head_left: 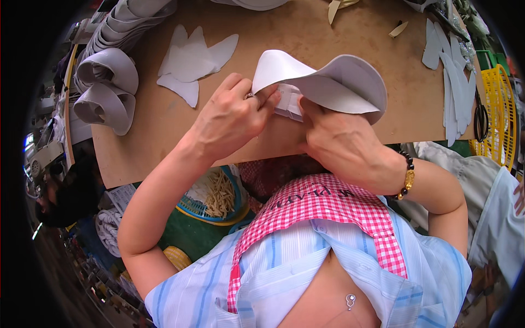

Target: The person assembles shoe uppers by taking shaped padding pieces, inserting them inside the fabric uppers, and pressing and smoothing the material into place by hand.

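Observation:
Between my two hands, over the front part of the brown tabletop [158, 145], is a white curved piece that looks like a shoe upper [344, 82]. Its wide end arches up and to the right. My left hand [232, 112] pinches the left edge, thumb and forefinger together. From the right, my right hand [347, 139] grips the lower edge, its thumb by a small flat white section with a seam [289, 101]. The right fingertips are partly hidden under the piece.
Flat white cut pieces [197, 57] lie at left, beside stacked curled uppers [112, 68]. Long pale strips [456, 82], black-handled scissors [481, 117] and a yellow basket [495, 104] are at right. A blue basket [239, 191] of thin scraps stands below the table. Another person's hand [519, 197] shows at far right.

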### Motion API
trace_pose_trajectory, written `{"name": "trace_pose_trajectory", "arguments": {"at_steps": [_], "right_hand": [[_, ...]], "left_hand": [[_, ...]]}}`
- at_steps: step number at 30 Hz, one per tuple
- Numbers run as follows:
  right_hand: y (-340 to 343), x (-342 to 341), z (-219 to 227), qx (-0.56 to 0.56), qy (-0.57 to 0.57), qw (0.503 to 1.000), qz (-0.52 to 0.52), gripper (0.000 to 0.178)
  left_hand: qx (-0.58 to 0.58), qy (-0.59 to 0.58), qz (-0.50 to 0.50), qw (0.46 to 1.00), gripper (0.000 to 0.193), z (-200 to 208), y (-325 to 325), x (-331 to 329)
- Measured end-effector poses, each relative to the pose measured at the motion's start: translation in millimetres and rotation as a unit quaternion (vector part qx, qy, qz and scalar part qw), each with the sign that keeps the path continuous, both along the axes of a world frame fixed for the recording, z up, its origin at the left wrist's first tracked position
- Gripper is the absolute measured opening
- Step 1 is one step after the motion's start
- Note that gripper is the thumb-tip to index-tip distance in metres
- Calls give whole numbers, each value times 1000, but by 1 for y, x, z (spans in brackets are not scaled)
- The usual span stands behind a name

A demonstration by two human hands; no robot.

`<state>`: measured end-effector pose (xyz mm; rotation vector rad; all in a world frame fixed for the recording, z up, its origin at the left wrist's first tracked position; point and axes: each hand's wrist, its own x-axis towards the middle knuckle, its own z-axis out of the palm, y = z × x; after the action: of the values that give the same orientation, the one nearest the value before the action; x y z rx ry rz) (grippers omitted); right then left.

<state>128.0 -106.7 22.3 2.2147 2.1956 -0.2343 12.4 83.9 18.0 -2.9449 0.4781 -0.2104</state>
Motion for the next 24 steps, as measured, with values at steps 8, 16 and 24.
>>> {"name": "trace_pose_trajectory", "arguments": {"at_steps": [8,16,24], "right_hand": [[19,-13,-19,104,71,989,-80,45],[24,7,-22,214,75,973,30,28],[27,48,-5,275,-88,941,177,14]], "left_hand": [[27,-91,2,996,32,0,1,-19],[-127,-141,28,981,29,-18,5,-27],[-154,-307,51,938,17,-7,-19,-34]]}}
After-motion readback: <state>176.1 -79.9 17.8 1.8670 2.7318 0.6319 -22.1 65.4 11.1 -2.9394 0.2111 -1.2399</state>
